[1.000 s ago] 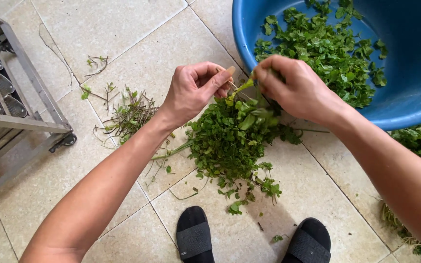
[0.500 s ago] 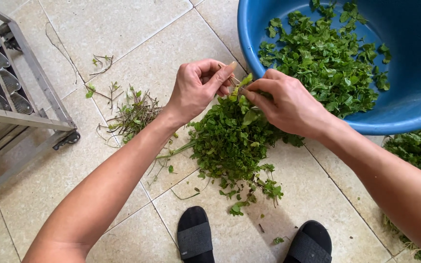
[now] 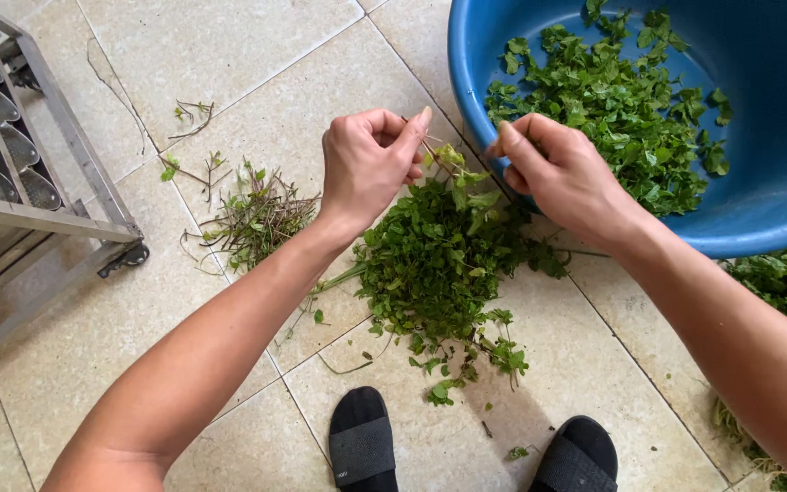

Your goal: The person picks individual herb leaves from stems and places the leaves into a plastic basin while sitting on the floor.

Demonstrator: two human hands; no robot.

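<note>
A metal rack on small wheels is standing at the left edge of the tiled floor, its wire shelves showing rows of rounded cups. Just to its right, a loose scatter of bare stems with a few small leaves is lying on the tiles, well apart from the main heap. The left hand is hovering over the middle of the floor, its forearm stretching up from the bottom left corner; its thumb and fingers are curling together and pinching a thin sprig whose top leaves are sticking out just beside the thumb tip. Below that hand, a thick pile of green herbs is lying on the tiles, its stalks trailing toward the lower left and its leafy end reaching up to the two hands. Two black sandals are resting at the bottom edge of the floor, just below the pile. The right hand is hanging close beside the left one, near the rim of the tub, with its fingers folded in together; whether they are gripping anything I cannot tell. A big blue tub is sitting at the top right corner, holding a layer of picked leaves. More green bunches are lying along the right edge, below the tub.
</note>
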